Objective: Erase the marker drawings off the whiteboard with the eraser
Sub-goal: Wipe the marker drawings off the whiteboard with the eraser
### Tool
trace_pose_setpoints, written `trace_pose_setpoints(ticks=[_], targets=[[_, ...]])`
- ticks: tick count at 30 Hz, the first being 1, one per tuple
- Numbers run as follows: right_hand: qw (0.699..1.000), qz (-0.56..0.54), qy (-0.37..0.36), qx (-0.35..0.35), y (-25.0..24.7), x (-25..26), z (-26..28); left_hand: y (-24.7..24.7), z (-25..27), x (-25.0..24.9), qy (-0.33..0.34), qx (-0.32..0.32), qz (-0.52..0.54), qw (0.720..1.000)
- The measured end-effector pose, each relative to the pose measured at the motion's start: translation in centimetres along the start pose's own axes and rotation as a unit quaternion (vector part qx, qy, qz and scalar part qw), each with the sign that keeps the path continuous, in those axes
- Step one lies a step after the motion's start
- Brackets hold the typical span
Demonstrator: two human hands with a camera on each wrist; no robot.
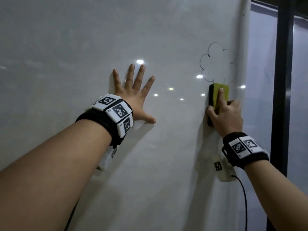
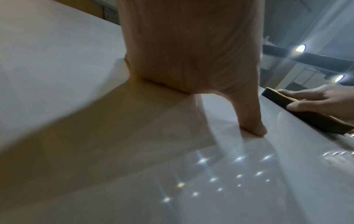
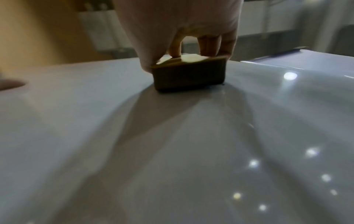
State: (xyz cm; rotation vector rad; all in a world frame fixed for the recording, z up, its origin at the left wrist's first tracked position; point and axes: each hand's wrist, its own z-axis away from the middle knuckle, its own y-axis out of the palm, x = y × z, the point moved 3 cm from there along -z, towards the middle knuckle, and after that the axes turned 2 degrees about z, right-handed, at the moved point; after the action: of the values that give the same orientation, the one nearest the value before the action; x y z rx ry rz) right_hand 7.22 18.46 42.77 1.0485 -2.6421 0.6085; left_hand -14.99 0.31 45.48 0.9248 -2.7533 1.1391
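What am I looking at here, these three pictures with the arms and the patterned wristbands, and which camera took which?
A person is cleaning a whiteboard. The big picture comes from a head camera; the other two come from cameras on each wrist, looking along the hand. The wristbands carry printed marker squares. The left hand lies flat on the board, fingers spread. The right hand grips a yellow-and-black eraser against the board, just under a cloud-shaped marker drawing that is not yet wiped.
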Motion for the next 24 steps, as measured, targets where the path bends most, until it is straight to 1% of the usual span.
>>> trace_pose_setpoints(ticks=[1, 2, 6, 7, 9, 12, 14, 17, 20, 22, 24], targets=[[1.000, 0.010, -0.009, 0.010, -0.2, -0.4, 0.0, 0.0, 0.0, 0.0, 0.000, 0.000, -0.001, 1.000], [1.000, 0.015, -0.003, 0.016, -0.5, -0.9, -0.5, 0.0, 0.0, 0.0, 0.000, 0.000, 0.000, 1.000], [0.994, -0.022, 0.108, 0.027, -1.7, -2.9, -4.5, 0.0, 0.1, 0.0, -0.001, -0.001, -0.003, 1.000], [0.992, -0.030, 0.122, 0.023, -1.9, -2.8, -5.2, 0.0, 0.1, 0.0, -0.001, -0.002, -0.003, 1.000], [0.993, -0.027, 0.115, 0.013, -1.8, -1.7, -5.2, -0.1, 0.2, 0.1, -0.002, -0.001, -0.003, 1.000], [0.997, -0.019, 0.077, 0.005, -1.1, -0.7, -3.7, -0.1, 0.2, 0.2, -0.003, 0.001, -0.002, 1.000], [0.997, -0.016, 0.073, 0.000, -1.2, -0.7, -4.0, -0.1, 0.3, 0.2, -0.003, 0.001, -0.003, 1.000], [0.994, -0.016, 0.105, 0.001, -2.2, -1.1, -6.6, -0.1, 0.3, 0.0, -0.001, 0.000, 0.000, 1.000], [0.991, -0.042, 0.130, 0.010, -3.6, -0.5, -9.6, 0.1, 0.1, 0.1, -0.004, 0.002, -0.002, 1.000], [0.991, -0.045, 0.123, 0.013, -3.9, 0.5, -11.0, 0.1, 0.1, 0.1, -0.004, 0.003, 0.000, 1.000], [0.994, -0.036, 0.100, 0.006, -3.7, 1.5, -11.6, 0.1, 0.1, 0.1, -0.004, 0.003, 0.000, 1.000]])
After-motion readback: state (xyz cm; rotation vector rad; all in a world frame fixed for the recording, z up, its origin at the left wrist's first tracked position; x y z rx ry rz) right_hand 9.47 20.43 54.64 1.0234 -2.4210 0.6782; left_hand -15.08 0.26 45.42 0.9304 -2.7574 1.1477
